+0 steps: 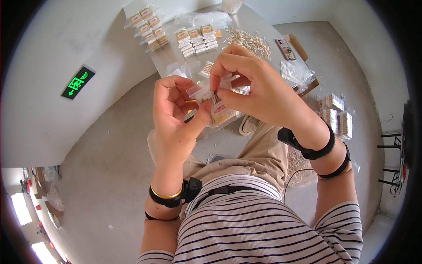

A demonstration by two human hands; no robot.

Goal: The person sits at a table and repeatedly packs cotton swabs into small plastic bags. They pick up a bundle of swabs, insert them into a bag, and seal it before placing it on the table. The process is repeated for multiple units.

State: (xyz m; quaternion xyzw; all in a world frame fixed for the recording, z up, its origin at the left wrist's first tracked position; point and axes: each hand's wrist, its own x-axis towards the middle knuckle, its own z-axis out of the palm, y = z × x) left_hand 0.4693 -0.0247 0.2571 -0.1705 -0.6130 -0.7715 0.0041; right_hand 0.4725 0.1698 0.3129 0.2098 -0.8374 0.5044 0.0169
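Note:
A small clear plastic bag [224, 116] of cotton swabs with a yellow label is held up between both hands, in front of my body. My left hand [176, 110] grips its left side, thumb pressed on the front and fingers curled behind. My right hand [252, 81] pinches the bag's upper right edge between thumb and fingers. White swab tips show through the film near my left thumb. A bundle of swabs [206, 68] lies on the table just beyond my hands. My hands partly hide the bag's top and what is behind it.
On the grey table [165, 61] stand stacked swab bundles with yellow labels [195, 39], bagged packs [149, 28], a loose swab pile [248, 42] and a phone [285, 49]. Clear bags [296, 72] lie at its right edge. Swab bundles [336, 116] are stacked on the right.

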